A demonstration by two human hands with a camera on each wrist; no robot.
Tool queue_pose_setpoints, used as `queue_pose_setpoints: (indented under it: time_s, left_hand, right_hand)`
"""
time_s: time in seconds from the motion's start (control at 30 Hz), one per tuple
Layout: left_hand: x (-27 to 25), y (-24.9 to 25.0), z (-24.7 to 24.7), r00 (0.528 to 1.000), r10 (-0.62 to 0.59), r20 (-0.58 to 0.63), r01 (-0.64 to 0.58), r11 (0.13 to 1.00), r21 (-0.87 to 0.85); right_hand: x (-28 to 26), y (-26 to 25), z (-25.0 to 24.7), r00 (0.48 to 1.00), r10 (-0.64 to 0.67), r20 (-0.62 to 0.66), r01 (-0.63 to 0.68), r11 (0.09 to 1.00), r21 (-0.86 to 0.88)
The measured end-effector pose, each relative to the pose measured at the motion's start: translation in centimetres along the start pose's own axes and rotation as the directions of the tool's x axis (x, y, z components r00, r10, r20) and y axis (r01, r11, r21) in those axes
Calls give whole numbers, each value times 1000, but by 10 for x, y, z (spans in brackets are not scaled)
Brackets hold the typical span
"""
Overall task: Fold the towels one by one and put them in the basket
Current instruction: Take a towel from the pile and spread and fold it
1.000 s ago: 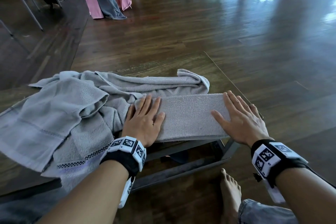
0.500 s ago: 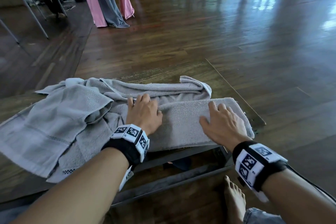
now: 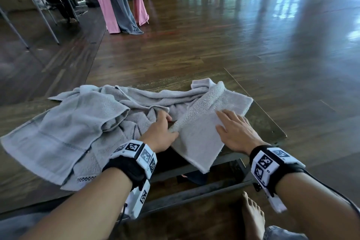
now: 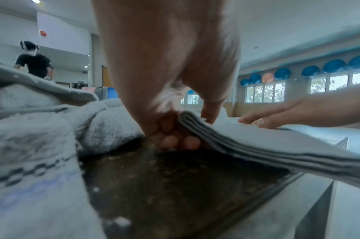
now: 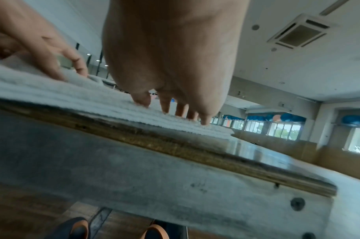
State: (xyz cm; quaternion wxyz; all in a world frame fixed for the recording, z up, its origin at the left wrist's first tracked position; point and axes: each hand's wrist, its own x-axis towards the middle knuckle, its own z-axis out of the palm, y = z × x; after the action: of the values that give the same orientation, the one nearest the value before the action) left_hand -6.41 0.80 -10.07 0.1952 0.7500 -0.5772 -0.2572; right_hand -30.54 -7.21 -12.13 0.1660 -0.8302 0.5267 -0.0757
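A folded grey towel (image 3: pixel 206 124) lies slantwise on the low wooden table (image 3: pixel 270 126), one corner hanging over the near edge. My left hand (image 3: pixel 162 132) grips its left edge, thumb on top and fingers curled beneath, and lifts that side; the left wrist view shows the layered towel edge (image 4: pixel 226 142) raised off the tabletop. My right hand (image 3: pixel 231 128) lies flat on the towel with straight fingers (image 5: pixel 166 105) pressing it down. A heap of unfolded grey towels (image 3: pixel 78 124) lies to the left. No basket is in view.
The table's metal frame (image 3: pixel 194 195) runs below its near edge. My bare foot (image 3: pixel 253 218) is on the wooden floor at the lower right. Pink and grey cloths (image 3: pixel 116 4) hang far back, beside a folding table's legs (image 3: pixel 39 9). A person (image 4: pixel 34 63) stands in the distance.
The folded towel has turned from lying along the near edge to slanting across the table. My left hand went from pressing flat to gripping and lifting its left edge. My right hand shifted left.
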Motion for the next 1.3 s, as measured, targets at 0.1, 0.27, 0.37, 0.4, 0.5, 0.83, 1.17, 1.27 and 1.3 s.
queue_pose_setpoints:
  time_s: [0.1,0.27,0.37,0.4,0.5,0.83,1.17,1.27,1.3]
  left_hand:
    - [-11,12,-1,990,36,136,-22,994,-106]
    - [-29,48,0,970,17,243,76,926,-370]
    - [-40,71,-6,961,15,275,146,819,-555]
    - [-43,76,-8,956,34,293,151,798,-583]
    - [-48,89,-13,948,130,292,72,804,-591]
    - [-35,93,-26,950,244,-196,-283,938,-202]
    - [-31,81,11,993,113,-24,-114,991,-72]
    - [-27,74,21,998,53,35,-53,999,-1]
    - [-25,72,23,998,45,38,-45,999,12]
  right_hand:
    - [-21,3,-5,981,-53,186,55,998,-7]
    - [-68,6,-7,953,-185,240,208,976,-72]
    - [-91,11,3,974,-170,147,185,977,-102]
    - [-96,12,5,982,-174,79,181,980,-87]
    - [-105,12,7,972,-164,-166,182,978,98]
    - [-97,11,-34,926,97,-365,177,743,645]
    - [-98,11,-41,956,283,-71,-156,701,696]
    - [-98,17,-32,964,265,-6,-189,702,687]
    - [-96,20,-30,964,265,-4,-192,709,679]
